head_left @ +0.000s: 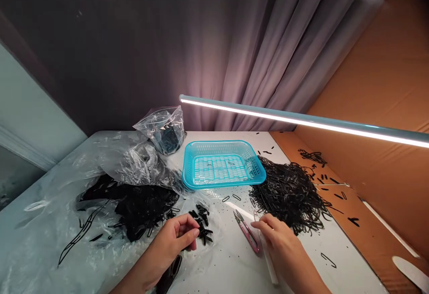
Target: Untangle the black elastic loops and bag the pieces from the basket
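My left hand (177, 236) is closed, thumb against curled fingers; anything between them is too small to make out. Just beyond its fingertips is a small pile of short black pieces (203, 222) on clear plastic. My right hand (273, 233) has its fingertips drawn together over a narrow translucent strip (270, 262); I cannot tell whether it grips the strip. Left of that hand lies a pair of pink-handled thread snips (247, 233), points away from me. A big heap of thin black loops (288, 193) sits beyond my right hand. More black pieces (144, 209) are heaped beyond my left hand.
A blue plastic basket (223, 186) holding a few small loops stands mid-table. Behind left is a clear bag (169, 137) with dark contents; crumpled plastic sheeting (100, 236) covers the left side. A lit tube lamp (301, 122) crosses above the table. Cardboard (375, 236) borders the right.
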Action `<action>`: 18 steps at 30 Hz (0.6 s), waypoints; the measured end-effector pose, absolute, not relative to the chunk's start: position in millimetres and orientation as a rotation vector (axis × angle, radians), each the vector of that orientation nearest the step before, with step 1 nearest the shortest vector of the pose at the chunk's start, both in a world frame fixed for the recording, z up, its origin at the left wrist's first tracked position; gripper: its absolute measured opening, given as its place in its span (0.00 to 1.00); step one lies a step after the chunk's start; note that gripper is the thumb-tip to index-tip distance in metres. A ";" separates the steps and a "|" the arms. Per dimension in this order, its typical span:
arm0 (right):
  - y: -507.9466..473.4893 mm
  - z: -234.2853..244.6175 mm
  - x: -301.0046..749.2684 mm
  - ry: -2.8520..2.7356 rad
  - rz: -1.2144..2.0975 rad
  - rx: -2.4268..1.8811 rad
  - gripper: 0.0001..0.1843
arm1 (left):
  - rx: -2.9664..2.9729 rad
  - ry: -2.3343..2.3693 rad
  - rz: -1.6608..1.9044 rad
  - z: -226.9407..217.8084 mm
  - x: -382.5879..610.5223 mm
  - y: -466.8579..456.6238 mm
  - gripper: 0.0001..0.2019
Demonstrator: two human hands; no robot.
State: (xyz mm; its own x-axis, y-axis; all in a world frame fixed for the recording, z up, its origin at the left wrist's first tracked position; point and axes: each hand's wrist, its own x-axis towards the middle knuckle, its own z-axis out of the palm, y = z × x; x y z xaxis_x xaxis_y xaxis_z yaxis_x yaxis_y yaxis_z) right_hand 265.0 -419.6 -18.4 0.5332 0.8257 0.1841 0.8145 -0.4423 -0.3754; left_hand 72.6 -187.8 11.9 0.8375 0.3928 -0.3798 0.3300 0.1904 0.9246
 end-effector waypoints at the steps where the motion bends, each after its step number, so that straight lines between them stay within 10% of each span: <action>1: -419.5 -20.5 265.7 -1.367 0.030 -2.367 0.17 | 1.367 0.626 0.048 11.4 74.0 -188.8 0.10; 10: -414.0 -33.3 265.0 -0.956 0.161 -2.610 0.02 | 1.256 0.667 0.094 10.4 80.9 -194.7 0.12; 18: -409.1 -15.5 261.3 -0.580 0.558 -1.675 0.20 | 1.225 0.694 0.125 9.6 80.9 -196.0 0.08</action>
